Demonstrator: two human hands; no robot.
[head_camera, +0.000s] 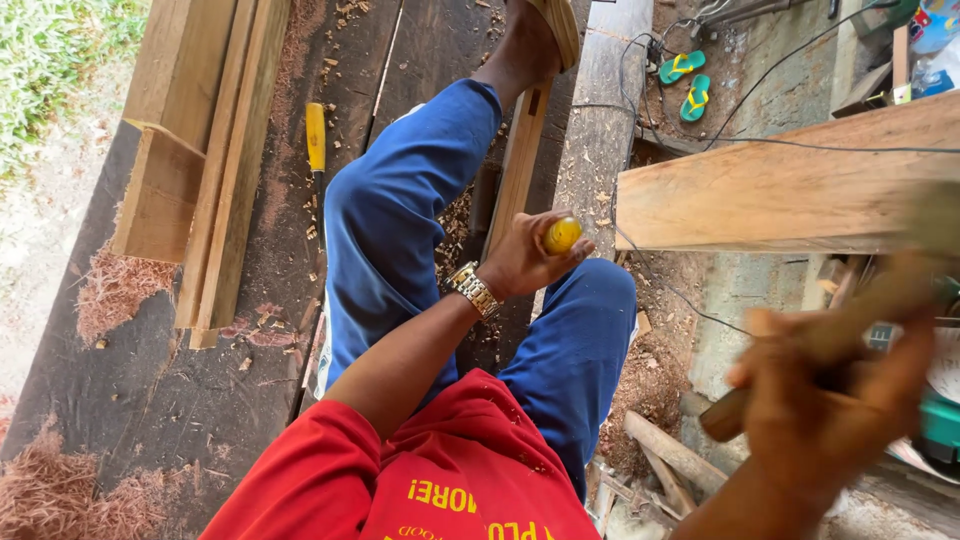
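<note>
My left hand (522, 255) is closed around a chisel whose yellow handle end (562, 235) shows above my fist; the blade is hidden behind the hand. It stands over a narrow wooden strip (520, 165) that runs between my legs in blue trousers, pinned at the far end under my sandalled foot (545, 30). My right hand (825, 410), blurred and raised at the lower right, grips the handle of a wooden mallet (880, 290) whose head is smeared at the right edge. A metal watch sits on my left wrist.
A second chisel with a yellow handle (316, 140) lies on the dark plank floor. Stacked timber beams (200, 150) lie at the left, a wide plank (790, 190) at the right. Sawdust, cables and green sandals (688, 82) lie around.
</note>
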